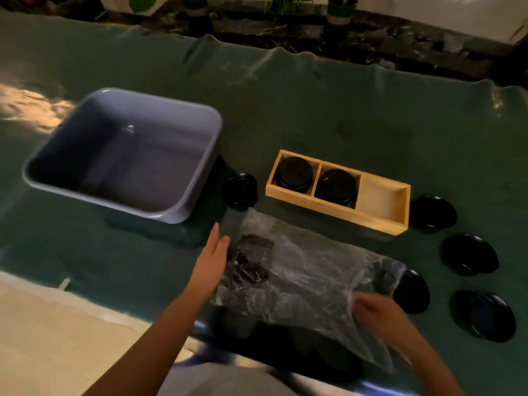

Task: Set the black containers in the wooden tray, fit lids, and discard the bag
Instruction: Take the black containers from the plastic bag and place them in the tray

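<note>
A wooden tray (340,211) with three compartments lies right of centre. Its left compartment holds a lidded black container (294,172), its middle one a second lidded black container (337,184), and the right one is bare. A clear plastic bag (308,275) lies crumpled in front of the tray. My left hand (213,260) rests flat and open at the bag's left edge. My right hand (377,308) pinches the bag's right end. One black container (240,190) stands left of the tray. Several black lids or containers (468,254) lie at the right.
A large grey tub (197,195) stands at the left on the green cloth (343,110). The table's near edge and pale floor (43,324) lie at the bottom left. Potted plants (338,15) line the far side.
</note>
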